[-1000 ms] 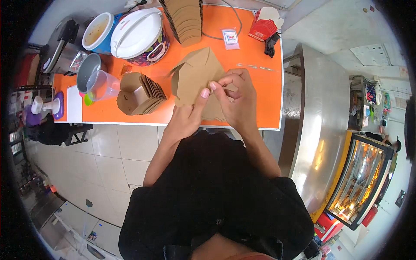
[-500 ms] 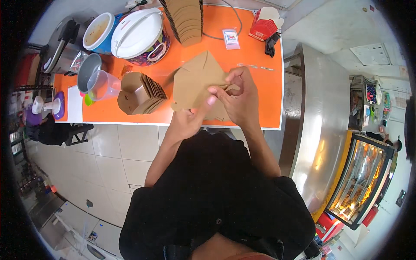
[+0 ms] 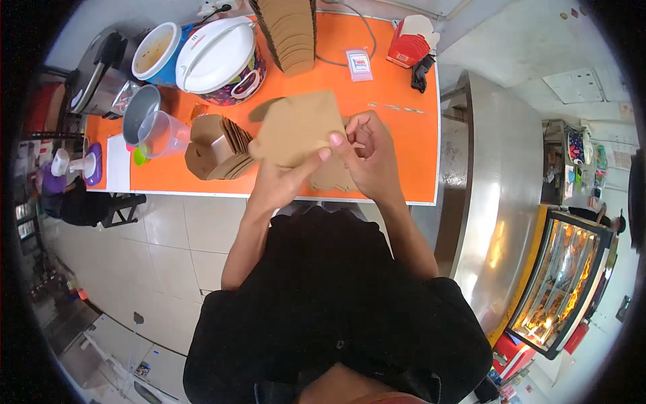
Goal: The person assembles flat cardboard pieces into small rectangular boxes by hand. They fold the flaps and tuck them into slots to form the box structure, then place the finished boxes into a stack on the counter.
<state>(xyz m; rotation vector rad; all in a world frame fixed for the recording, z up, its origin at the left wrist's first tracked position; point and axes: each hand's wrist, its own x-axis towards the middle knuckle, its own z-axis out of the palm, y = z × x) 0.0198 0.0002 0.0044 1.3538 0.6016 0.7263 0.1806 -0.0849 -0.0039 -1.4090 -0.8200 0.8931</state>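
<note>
Both my hands grip a brown cardboard takeaway box [image 3: 301, 128], partly folded, above the front of the orange table. My left hand [image 3: 277, 185] holds its near left side, thumb pressed on the board. My right hand [image 3: 367, 151] pinches the right edge between thumb and curled fingers. Beneath the box, near the table edge, lies flat brown cardboard [image 3: 332, 176], mostly covered. A nested stack of folded brown boxes [image 3: 232, 141] lies on its side left of my left hand. Farther off stands a tall stack of brown boxes [image 3: 295, 50].
The orange table [image 3: 410, 155] also carries a white-lidded pot [image 3: 215, 57], a blue tub [image 3: 158, 54], a grey bowl [image 3: 142, 108], a clear plastic container [image 3: 163, 135], red boxes [image 3: 408, 44] and a small packet [image 3: 359, 65]. A steel counter [image 3: 491, 175] stands to the right.
The box has turned in my hands, and its pointed far flap has folded down to a straighter edge. My left thumb has shifted right, close to my right thumb.
</note>
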